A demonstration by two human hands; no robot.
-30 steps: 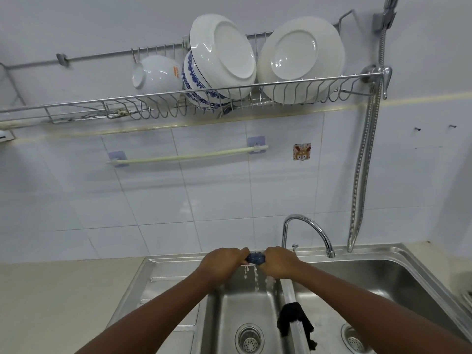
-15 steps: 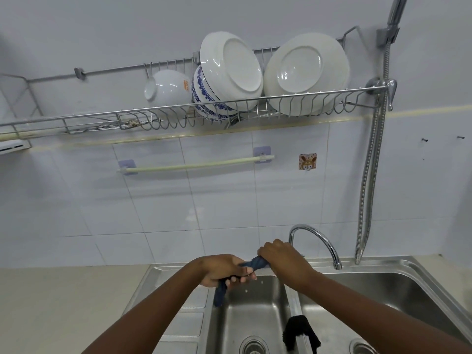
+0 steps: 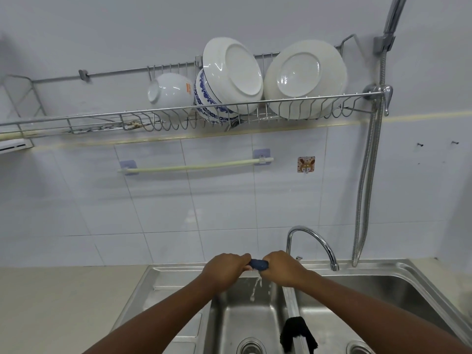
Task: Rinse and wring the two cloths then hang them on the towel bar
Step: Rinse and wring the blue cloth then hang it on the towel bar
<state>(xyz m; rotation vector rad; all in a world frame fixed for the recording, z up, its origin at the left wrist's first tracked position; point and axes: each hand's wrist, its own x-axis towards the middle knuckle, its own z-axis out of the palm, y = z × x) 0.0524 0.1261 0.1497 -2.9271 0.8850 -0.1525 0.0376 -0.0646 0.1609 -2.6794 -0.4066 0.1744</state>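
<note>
A dark blue cloth (image 3: 259, 264) is twisted tight between my left hand (image 3: 224, 270) and my right hand (image 3: 281, 268), both shut on it above the left sink basin (image 3: 245, 320). Only a short piece shows between the fists. Water drips from it into the basin. A black cloth (image 3: 297, 333) hangs over the divider between the two basins, near the bottom edge. The pale towel bar (image 3: 194, 166) is fixed to the tiled wall above, with nothing on it.
A curved tap (image 3: 314, 241) stands just right of my hands. A shower hose (image 3: 367, 190) hangs at the right. Overhead, a wire dish rack (image 3: 178, 118) holds bowls and plates (image 3: 305, 77). A beige counter (image 3: 63, 302) lies left of the sink.
My hands have regripped the blue cloth, its hanging end is gathered in, and it is twisted tight again with water running out. The view has tilted up a little.
</note>
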